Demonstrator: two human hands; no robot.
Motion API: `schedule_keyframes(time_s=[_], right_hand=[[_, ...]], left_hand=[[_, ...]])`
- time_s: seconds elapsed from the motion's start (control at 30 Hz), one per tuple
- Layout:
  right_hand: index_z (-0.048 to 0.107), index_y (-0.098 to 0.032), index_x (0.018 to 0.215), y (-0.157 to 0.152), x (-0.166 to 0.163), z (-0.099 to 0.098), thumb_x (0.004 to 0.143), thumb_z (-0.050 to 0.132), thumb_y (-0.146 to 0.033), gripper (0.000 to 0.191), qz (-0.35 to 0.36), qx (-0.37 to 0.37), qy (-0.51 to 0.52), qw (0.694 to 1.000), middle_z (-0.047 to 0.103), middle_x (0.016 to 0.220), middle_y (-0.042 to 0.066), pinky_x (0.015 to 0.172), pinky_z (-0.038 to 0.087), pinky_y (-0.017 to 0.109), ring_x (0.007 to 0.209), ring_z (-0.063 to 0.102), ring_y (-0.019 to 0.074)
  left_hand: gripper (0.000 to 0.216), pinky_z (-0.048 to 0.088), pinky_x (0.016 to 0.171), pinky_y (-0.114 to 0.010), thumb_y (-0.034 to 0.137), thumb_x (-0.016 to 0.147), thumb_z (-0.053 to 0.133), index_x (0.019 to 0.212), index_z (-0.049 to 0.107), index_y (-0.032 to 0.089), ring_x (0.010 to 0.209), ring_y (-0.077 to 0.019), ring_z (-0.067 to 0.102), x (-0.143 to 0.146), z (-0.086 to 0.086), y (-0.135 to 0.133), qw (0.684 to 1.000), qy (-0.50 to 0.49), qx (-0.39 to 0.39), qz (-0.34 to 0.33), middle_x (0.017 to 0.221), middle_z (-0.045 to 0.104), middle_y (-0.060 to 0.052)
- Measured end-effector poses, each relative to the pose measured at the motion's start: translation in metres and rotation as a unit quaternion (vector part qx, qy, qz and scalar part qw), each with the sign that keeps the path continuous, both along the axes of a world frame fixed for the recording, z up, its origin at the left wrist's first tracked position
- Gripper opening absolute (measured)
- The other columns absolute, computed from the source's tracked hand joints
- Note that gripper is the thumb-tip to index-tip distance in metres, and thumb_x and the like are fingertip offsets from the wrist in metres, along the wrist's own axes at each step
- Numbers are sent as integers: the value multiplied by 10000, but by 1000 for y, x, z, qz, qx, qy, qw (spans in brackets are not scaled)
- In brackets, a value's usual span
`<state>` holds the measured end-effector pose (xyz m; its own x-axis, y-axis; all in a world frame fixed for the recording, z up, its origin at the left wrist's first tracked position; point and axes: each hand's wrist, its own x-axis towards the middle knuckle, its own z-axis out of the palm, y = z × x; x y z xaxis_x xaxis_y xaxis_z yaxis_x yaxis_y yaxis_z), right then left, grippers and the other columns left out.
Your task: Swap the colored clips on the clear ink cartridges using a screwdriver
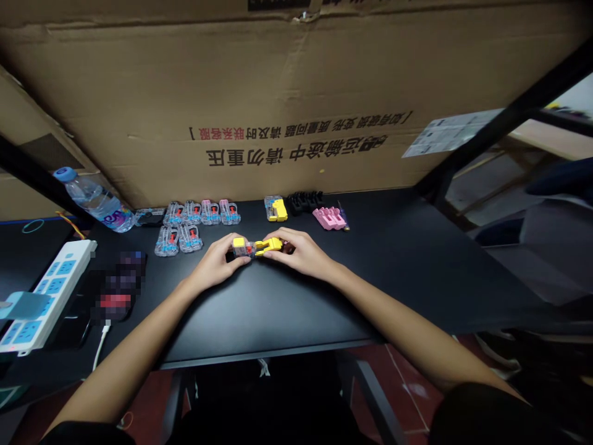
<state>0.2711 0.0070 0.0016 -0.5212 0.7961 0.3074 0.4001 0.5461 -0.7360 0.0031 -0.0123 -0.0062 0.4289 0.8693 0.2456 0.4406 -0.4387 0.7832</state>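
Close together over the middle of the black table, my two hands each grip a small plastic part. My left hand (217, 264) is closed on a clear plastic toy piece (243, 248) with a yellow end and a red bit inside. In my right hand (301, 252) is a yellow two-pronged plastic piece (269, 246), its prongs pointing left at the clear piece. The prongs come right up to it; whether they go in I cannot tell. A small dark brown thing (288, 247) shows under my right fingers, mostly hidden.
Several clear toy pieces (189, 237) stand at the back left. Behind my hands lie a clear-and-yellow piece (277, 209), black parts (304, 201), pink parts (329, 217) and a thin screwdriver-like tool (343, 216). Leftward are a water bottle (99, 201), a phone (121, 287) and a power strip (49, 293). Cardboard (296, 80) rises behind.
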Motion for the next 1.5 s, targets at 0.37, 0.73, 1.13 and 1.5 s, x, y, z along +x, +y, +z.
schedule_keyframes(time_s=[0.37,0.73,1.13,1.5], right_hand=[[668,-199,1103,-6,-9,-3,885,799,-503,396,24,-172,110,979,775,1005,58,846,616,378,890,740,218],[721,-193,1096,-8,-18,-7,855,830,-509,412,1,-228,164,960,795,1096,86,952,620,429,987,759,243],[769,-176,1051,-8,-23,-16,842,833,-531,417,-19,-236,166,957,804,1044,80,917,610,420,959,757,252],[769,-167,1051,-6,-22,-25,835,841,-509,410,-19,-241,171,955,807,1024,78,888,609,394,926,753,238]], left_hand=[[220,586,943,-357,347,953,733,1126,706,214,1006,-226,747,2,-1,-2,1000,-20,-8,-13,1109,776,-59],[309,623,889,-383,407,895,794,1118,730,204,943,-251,764,2,-3,-3,999,-25,-36,9,1031,800,-75],[382,622,813,-367,450,869,829,1137,724,199,888,-259,765,0,-12,0,998,-30,-45,30,955,797,-57],[390,628,774,-326,458,855,841,1106,728,182,857,-243,779,0,-16,0,997,-49,-54,37,931,811,-49]])
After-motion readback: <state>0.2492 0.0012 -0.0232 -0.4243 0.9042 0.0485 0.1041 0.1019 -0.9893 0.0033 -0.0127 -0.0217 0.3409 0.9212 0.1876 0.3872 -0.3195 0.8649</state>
